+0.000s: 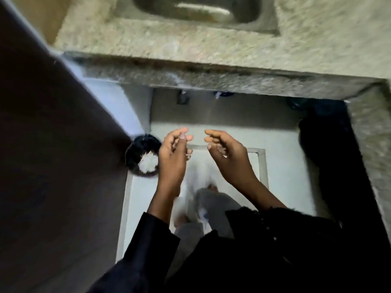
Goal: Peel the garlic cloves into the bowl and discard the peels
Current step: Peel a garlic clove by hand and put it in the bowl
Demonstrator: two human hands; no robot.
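- Hands sit at the centre of the view, held apart above the pale floor point(281, 157), palms turned toward each other.
- Left hand point(174, 153): fingers loosely bent and relaxed, gripping nothing that can be seen; motion blur hides any small scrap between the fingertips.
- Right hand point(227, 154): fingers likewise loosely curled and released, with no visible object in them.
- Dark sleeves point(281, 225) cover both forearms, running down toward 6 o'clock.
- Black round bin point(139, 148) stands on the floor at 9 o'clock from the left hand, just beside it; a heap of whitish garlic peels point(149, 163) lies inside, at the bin's near edge.
- Grey trouser legs and feet point(213, 204) show below the hands, blurred.
- Speckled stone countertop point(190, 41) spans the 12 o'clock side, with a steel sink point(198, 9) set into it at the top edge.
- Dark panel point(46, 166) fills the 9 o'clock side; its nature is unclear.
- Garlic cloves and bowl do not show in this view.
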